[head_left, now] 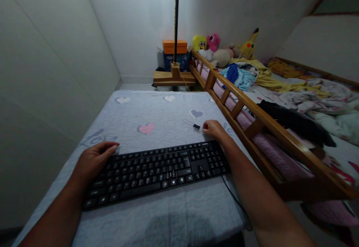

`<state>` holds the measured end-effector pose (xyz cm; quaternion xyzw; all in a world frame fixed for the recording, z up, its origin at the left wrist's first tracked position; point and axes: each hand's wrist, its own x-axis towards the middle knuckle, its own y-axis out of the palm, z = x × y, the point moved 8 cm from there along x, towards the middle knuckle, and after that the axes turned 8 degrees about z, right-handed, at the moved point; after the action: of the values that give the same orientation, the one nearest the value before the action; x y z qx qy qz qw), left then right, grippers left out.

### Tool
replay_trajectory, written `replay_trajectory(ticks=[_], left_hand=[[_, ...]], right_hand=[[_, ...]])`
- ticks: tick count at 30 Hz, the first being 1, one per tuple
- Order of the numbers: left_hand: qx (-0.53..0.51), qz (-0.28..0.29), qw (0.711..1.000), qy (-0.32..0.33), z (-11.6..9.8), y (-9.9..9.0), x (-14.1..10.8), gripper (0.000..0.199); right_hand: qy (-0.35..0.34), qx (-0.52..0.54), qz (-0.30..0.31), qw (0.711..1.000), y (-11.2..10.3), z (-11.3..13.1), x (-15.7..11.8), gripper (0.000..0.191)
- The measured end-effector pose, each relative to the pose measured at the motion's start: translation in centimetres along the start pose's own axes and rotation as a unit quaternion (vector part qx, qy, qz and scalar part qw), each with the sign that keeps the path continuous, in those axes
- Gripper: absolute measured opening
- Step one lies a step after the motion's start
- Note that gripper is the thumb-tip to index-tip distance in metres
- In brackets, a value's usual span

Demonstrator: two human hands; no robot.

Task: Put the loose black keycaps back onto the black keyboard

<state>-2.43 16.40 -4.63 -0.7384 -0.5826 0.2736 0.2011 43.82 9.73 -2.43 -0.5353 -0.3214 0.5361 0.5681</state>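
Observation:
A black keyboard lies slightly aslant on the cloth-covered table, number pad to the right. My left hand rests at its far left corner, covering some keys. The fingers there are stretched out, with the thumb close beside them. Past the keyboard's far right edge, my right hand is closed in a pinch. From its fingertips a small wire keycap puller points left, showing a black block and thin wire loops just above the cloth. Its held end is hidden in my fingers.
The pale blue heart-patterned cloth covers the table. A wooden bed rail runs along the right, with bedding and plush toys behind. A black cable trails off the near right. A pole on a wooden base and an orange box stand beyond.

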Motion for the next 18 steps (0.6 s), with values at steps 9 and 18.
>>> replay_trajectory(ticks=[9, 18], left_hand=[[-0.008, 0.005, 1.0, 0.015, 0.5, 0.1, 0.3, 0.045], [-0.004, -0.005, 1.0, 0.009, -0.7, -0.2, -0.3, 0.046]], right_hand=[[-0.069, 0.105, -0.046, 0.991, -0.6, 3.7, -0.4, 0.028], [0.029, 0.109, -0.096, 0.989, -2.4, -7.3, -6.8, 0.016]])
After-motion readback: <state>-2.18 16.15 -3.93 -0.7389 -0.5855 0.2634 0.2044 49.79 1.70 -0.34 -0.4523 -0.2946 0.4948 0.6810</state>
